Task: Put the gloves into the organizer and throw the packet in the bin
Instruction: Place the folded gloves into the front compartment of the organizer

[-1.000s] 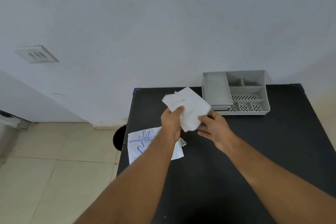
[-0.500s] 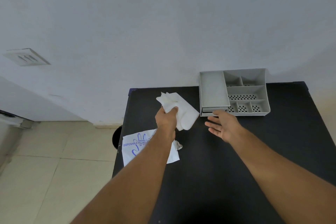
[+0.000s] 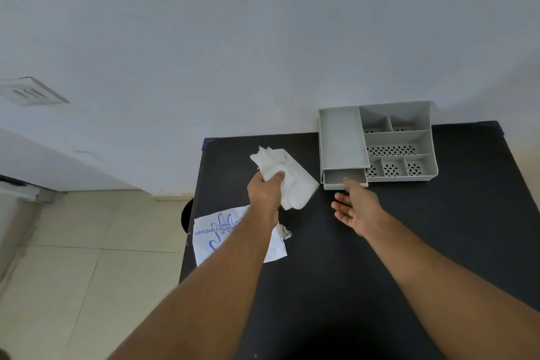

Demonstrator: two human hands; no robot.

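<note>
1. A black table (image 3: 336, 257) stands against a pale wall, with tiled floor to its left.
2. The left hand (image 3: 264, 194) is closed around a folded stack of white gloves (image 3: 287, 177), thumb on top, holding them clear of the table, likely so they stay bundled for one drop.
3. The right hand (image 3: 358, 207) is empty, fingers spread loosely, its fingertips at a small drawer (image 3: 344, 178) drawn out at the near left corner of the grey organizer (image 3: 377, 142), probably to make room for the gloves.
4. The printed packet (image 3: 216, 235) lies flat at the table's left edge, partly under the left forearm, close to the dark bin (image 3: 187, 215) just beyond that edge.
</note>
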